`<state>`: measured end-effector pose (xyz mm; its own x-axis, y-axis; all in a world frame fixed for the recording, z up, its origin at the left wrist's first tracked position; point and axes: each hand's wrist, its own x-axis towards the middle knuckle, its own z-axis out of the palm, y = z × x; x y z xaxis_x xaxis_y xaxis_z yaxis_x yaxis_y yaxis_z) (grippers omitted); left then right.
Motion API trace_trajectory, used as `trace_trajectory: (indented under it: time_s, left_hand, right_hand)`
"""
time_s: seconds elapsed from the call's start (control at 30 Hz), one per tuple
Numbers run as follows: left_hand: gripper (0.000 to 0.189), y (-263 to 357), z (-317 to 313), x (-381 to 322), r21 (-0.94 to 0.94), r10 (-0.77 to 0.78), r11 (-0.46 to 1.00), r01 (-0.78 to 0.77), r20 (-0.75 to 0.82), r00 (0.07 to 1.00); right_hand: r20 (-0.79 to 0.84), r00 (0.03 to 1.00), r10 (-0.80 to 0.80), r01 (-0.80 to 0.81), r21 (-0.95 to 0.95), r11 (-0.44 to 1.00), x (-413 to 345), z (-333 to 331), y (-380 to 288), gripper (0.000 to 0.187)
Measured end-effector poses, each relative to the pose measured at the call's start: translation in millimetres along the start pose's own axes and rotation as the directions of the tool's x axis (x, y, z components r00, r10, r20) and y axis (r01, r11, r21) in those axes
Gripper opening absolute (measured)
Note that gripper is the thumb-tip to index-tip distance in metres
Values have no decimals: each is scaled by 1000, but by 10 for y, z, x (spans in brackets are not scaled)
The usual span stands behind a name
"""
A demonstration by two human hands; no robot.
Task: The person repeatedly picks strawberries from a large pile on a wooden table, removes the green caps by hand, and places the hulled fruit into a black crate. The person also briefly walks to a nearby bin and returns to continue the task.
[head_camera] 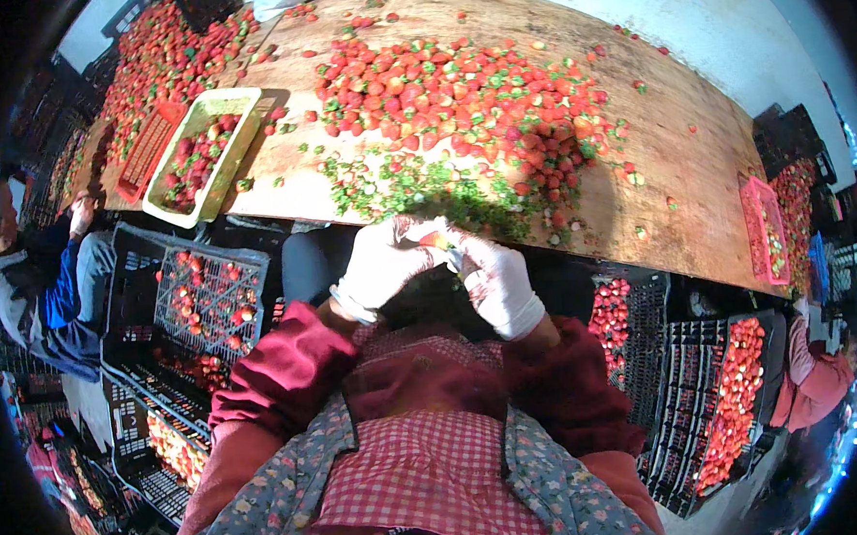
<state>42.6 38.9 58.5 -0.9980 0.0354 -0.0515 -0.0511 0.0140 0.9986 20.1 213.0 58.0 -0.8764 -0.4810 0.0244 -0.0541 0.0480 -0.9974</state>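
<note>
My left hand (pixel 387 261), in a stained white glove, holds a strawberry (pixel 433 241) between thumb and fingers at the table's near edge. Close beside it, my right hand (pixel 498 282), gloved the same way, is closed on a small tool (pixel 455 257) with a shiny metal part that touches or nearly touches the fruit; its exact kind is hidden by the fingers. Just beyond both hands lies a heap of green strawberry tops (pixel 424 184). Behind that spreads a large pile of red strawberries (pixel 419 86) on the wooden table (pixel 677 160).
A pale yellow basket (pixel 253 142) of strawberries stands left on the table, beside a red basket (pixel 150 151). Black crates (pixel 213 242) of strawberries flank me left and right (pixel 686 399). A pink basket (pixel 761 232) is far right. Co-workers (pixel 51 287) sit at both sides.
</note>
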Motion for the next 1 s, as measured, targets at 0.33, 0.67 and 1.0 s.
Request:
trace_trajectory:
  time_s: [0.33, 0.67, 1.0]
  left_hand:
    - [46, -343, -59, 42, -435, -107, 872, 225, 279, 954]
    - [43, -508, -304, 15, -596, -152, 722, 352, 361, 920]
    - [52, -331, -2, 337, -337, -164, 915, 224, 198, 966]
  right_hand:
    - [103, 989, -104, 39, 504, 863, -109, -289, 442, 39]
    - [-283, 938, 198, -321, -504, 802, 760, -1294, 656, 23]
    - [-91, 995, -42, 31, -123, 992, 534, -654, 634, 24]
